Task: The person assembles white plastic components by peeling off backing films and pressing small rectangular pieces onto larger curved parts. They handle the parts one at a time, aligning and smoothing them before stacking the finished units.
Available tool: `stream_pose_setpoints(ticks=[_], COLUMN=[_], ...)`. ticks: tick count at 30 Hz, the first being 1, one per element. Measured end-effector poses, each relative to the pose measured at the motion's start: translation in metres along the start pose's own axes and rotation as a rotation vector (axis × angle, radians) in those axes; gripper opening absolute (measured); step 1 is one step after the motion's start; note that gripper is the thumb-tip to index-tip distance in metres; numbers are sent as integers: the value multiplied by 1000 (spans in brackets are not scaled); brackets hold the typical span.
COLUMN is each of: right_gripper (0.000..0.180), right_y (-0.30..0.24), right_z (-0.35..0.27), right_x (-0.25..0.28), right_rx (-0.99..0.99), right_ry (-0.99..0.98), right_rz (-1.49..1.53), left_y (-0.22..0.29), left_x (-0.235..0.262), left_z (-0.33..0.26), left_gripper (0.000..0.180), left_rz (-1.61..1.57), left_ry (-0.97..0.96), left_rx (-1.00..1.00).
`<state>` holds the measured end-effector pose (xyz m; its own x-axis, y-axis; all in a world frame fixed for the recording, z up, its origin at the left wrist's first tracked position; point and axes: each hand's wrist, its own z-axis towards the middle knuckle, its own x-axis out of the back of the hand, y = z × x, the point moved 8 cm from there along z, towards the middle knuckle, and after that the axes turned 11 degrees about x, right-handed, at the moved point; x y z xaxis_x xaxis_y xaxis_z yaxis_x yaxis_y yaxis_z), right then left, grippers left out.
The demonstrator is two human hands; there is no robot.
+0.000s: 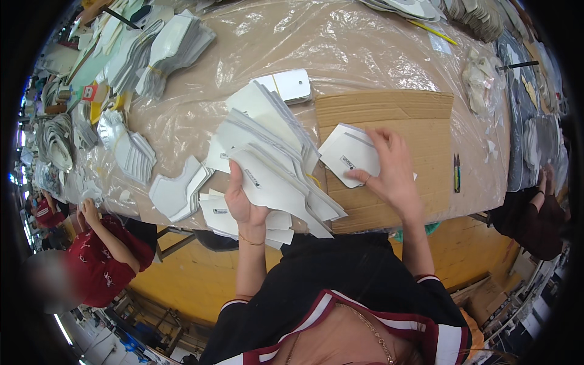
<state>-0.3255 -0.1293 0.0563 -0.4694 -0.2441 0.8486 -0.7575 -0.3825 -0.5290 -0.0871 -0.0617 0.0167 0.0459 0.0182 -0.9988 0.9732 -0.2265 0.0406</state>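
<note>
My left hand (245,204) grips the near edge of a fanned bundle of white cut pieces (274,185), its thumb on the outer side and its other fingers hidden underneath. The pieces are curved, with grey edges, and look like shoe-upper parts. To the right, my right hand (395,176) pinches a smaller white cut piece (348,152) with a dark printed mark and a grey strip along its upper edge. That piece is over a brown cardboard sheet (420,121). Whether several layers lie beneath it, I cannot tell.
Other white stacks lie left of the bundle, the nearest a curved stack (173,191). A white banded stack (292,85) sits beyond. A dark cutter-like tool (457,173) rests at the cardboard's right edge. A yellow pen-like stick (432,31) lies far right. Co-workers sit at both sides.
</note>
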Motion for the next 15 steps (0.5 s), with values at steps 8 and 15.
stream_pose_setpoints(ticks=[8,15], right_gripper=[32,35], right_y=[-15,-24], right_z=[-63,-75], right_x=[-1,-5], right_rx=[327,463], right_ry=[298,159], right_rz=[-59,105], left_y=[20,27], left_x=[5,7], left_z=[-13,-21], left_gripper=[49,48], left_rz=[-86,-107], left_ry=[-38,-13], left_rx=[-70,-96])
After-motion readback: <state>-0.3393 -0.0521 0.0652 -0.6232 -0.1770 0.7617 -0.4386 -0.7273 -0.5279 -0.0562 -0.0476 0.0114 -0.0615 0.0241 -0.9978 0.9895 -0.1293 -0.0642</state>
